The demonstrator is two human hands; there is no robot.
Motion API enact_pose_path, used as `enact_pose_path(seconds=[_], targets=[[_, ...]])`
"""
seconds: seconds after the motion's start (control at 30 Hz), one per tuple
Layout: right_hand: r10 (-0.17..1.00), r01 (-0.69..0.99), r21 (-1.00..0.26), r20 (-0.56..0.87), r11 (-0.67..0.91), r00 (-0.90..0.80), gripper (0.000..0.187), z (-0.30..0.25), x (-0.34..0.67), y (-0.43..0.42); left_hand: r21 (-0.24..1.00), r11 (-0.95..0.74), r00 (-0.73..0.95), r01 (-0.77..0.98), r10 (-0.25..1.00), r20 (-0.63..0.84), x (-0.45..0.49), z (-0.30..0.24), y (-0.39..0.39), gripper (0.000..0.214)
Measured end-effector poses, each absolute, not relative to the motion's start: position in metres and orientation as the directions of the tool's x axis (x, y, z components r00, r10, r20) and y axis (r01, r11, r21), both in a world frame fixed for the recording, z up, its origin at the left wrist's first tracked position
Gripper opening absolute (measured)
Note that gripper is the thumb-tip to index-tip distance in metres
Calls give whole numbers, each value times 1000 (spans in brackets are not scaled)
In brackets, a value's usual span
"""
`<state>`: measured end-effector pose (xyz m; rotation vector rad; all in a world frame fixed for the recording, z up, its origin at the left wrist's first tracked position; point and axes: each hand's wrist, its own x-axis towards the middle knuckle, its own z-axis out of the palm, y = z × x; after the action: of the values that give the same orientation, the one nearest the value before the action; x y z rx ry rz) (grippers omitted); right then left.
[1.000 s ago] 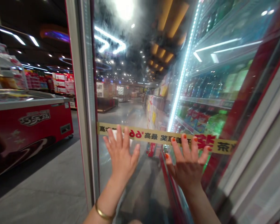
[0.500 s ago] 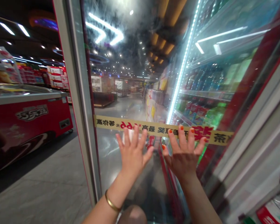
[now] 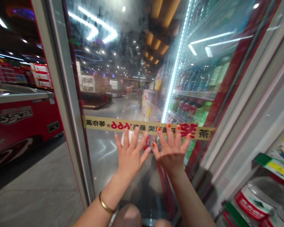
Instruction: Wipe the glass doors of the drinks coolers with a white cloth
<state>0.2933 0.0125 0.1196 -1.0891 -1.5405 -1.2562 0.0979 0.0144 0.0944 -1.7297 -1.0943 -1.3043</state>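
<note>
Both palms face a large glass cooler door (image 3: 109,104) that stands swung open in front of me. My left hand (image 3: 130,156) has its fingers spread against the pane, just under a yellow printed strip (image 3: 99,124); a gold bangle (image 3: 105,204) circles that wrist. To its right, my right hand (image 3: 171,154) lies with fingers apart, orange-nailed fingertips overlapping the strip. Neither hand grips anything. The strip's characters appear mirrored. A grey metal frame (image 3: 59,94) borders the door on the left.
A red chest freezer (image 3: 23,119) stands to the left on the grey floor (image 3: 38,183). Through or in the glass show lit shelves with bottles (image 3: 194,78). At lower right, large water jugs (image 3: 255,198) sit on a rack by a green shelf tag (image 3: 262,159).
The door, its frame and both hands have shifted left in view. More of the jugs and rack at the right has come into sight; both hands stay spread on the glass.
</note>
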Motion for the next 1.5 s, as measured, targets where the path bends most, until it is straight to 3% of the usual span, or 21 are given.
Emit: enact_pose_path(seconds=[0.07, 0.1, 0.17, 0.27, 0.33, 0.4, 0.5, 0.57, 0.6, 0.73, 0.8, 0.87, 0.97, 1.03, 1.1, 1.23, 1.3, 1.33, 1.43, 1.5], targets=[[107, 959, 259, 956, 119, -272, 81, 120, 294, 13, -206, -433, 300, 878, 159, 941, 97, 76, 10, 86], [103, 957, 263, 956, 120, -276, 80, 120, 293, 13, -226, -434, 319, 872, 154, 935, 88, 69, 10, 86], [90, 956, 264, 957, 130, -276, 78, 121, 290, 14, -137, -402, 228, 906, 190, 955, 65, 69, 12, 83], [62, 959, 238, 966, 157, -250, 76, 123, 284, 13, 124, -334, -43, 934, 240, 970, 51, 101, 21, 80], [63, 959, 217, 971, 181, -231, 76, 124, 283, 10, 171, -331, -100, 928, 221, 970, 66, 121, 25, 80], [90, 953, 214, 967, 212, -238, 75, 127, 287, 5, 42, -359, 30, 932, 191, 981, 91, 124, 24, 80], [72, 954, 224, 968, 200, -242, 71, 131, 301, 1, -302, -435, 387, 848, 120, 914, 106, 99, 16, 76], [23, 965, 228, 972, 132, -233, 71, 133, 313, 2, -380, -457, 467, 804, 89, 880, 89, 86, 15, 75], [12, 966, 241, 970, 98, -243, 72, 133, 318, 3, -344, -451, 428, 824, 97, 899, 76, 88, 17, 75], [53, 949, 311, 948, 44, -313, 75, 132, 332, 11, -13, -378, 66, 926, 128, 990, 50, 143, 33, 81], [75, 946, 321, 943, 36, -323, 75, 131, 334, 13, 2, -367, 36, 930, 99, 994, 70, 169, 36, 84], [84, 946, 321, 942, 46, -324, 75, 130, 334, 14, -124, -374, 163, 919, 74, 984, 100, 172, 33, 86], [67, 949, 303, 949, 81, -309, 76, 130, 332, 15, -412, -418, 468, 810, 37, 883, 121, 136, 24, 81], [55, 954, 285, 955, 89, -291, 77, 130, 330, 14, -486, -441, 551, 755, 26, 834, 102, 108, 19, 77], [61, 953, 289, 954, 86, -295, 75, 131, 328, 13, -398, -430, 470, 810, 70, 880, 65, 98, 21, 77], [92, 954, 291, 951, 63, -296, 75, 131, 326, 10, -3, -357, 60, 934, 148, 987, 25, 132, 34, 79], [82, 960, 271, 958, 66, -276, 75, 130, 327, 10, 65, -361, -20, 930, 127, 992, 44, 147, 34, 82], [74, 961, 266, 960, 73, -271, 74, 130, 328, 9, 30, -373, 14, 927, 114, 993, 60, 147, 33, 83], [71, 956, 281, 955, 82, -287, 74, 130, 331, 8, -262, -429, 321, 864, 68, 945, 98, 120, 24, 82], [82, 953, 296, 950, 73, -301, 76, 131, 333, 8, -387, -452, 457, 803, 51, 888, 94, 88, 19, 79]])
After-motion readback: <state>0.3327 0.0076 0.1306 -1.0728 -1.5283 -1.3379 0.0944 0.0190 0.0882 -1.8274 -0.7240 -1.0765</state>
